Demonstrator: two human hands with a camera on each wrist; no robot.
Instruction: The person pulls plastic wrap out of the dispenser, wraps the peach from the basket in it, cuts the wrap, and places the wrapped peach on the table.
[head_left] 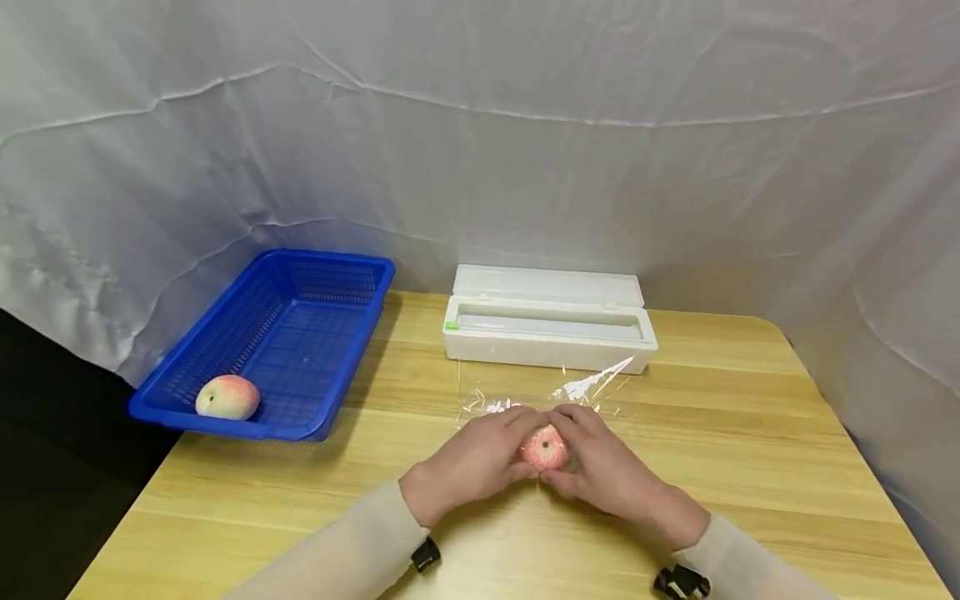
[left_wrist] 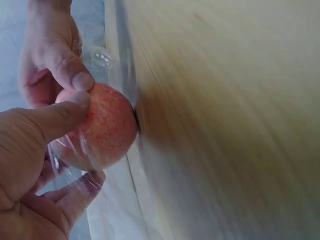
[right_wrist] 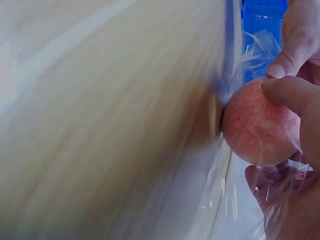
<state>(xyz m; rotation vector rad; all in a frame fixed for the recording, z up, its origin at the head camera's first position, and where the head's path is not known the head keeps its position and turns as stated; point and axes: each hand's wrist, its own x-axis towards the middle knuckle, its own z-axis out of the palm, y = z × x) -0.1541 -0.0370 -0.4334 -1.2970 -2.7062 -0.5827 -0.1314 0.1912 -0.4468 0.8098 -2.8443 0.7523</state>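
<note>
A blue basket (head_left: 315, 350) containing a loose peach (head_left: 228, 397) stands left of the white box (head_left: 525, 347); before that box, the left hand (head_left: 487, 450) grips a held peach (head_left: 545, 448) amid clear film (head_left: 592, 386), the right hand (head_left: 603, 460) clasping its opposite side.

- peach (head_left: 545, 452): rosy red with paler streaks, dark spot showing from above, held between left hand (head_left: 486, 454) and right hand (head_left: 602, 463), both thumbs pressed on it
- film (head_left: 592, 388): clear, crinkly, pretty shiny, bunched around part of the peach, both hands on it, the rest spread out past them
</note>
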